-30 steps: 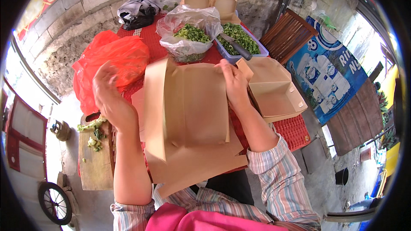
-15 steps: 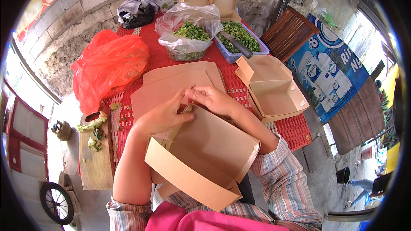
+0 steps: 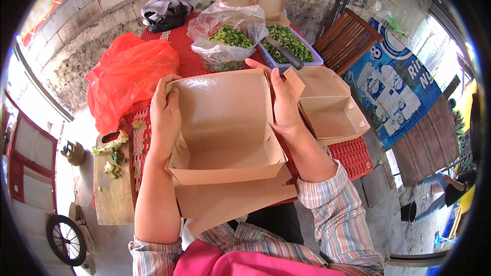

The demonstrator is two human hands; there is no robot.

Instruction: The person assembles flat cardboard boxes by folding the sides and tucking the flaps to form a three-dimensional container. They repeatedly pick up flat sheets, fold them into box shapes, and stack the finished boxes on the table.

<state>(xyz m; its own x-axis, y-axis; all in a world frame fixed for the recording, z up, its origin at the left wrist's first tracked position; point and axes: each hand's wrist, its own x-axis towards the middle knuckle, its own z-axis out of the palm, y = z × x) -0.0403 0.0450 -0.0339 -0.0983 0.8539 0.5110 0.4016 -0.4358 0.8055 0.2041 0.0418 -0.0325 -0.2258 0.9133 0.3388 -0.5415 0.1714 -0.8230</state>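
A brown cardboard food box (image 3: 230,156), folded up with its lid raised, is held in front of me above the table. My left hand (image 3: 166,112) grips the lid's left edge, thumb on the inner face and fingers partly hidden behind. At the lid's right edge is my right hand (image 3: 283,99), its thumb up and its fingers reaching behind the cardboard. Flat, unfolded cardboard blanks (image 3: 230,202) show below the box at the near table edge. A second folded box (image 3: 332,117) stands with its lid up, just right of my right hand.
On the red woven tabletop (image 3: 353,159) are a red plastic bag (image 3: 128,74), a clear bag of chopped greens (image 3: 230,36) and a tub of greens (image 3: 289,43) with a knife (image 3: 282,52) across it. A cutting board (image 3: 115,199) with scraps lies left; a wooden chair (image 3: 348,36) stands right.
The box has turned to face me squarely, its lid now upright. My hands have parted from the box's far corner to the lid's left and right edges.
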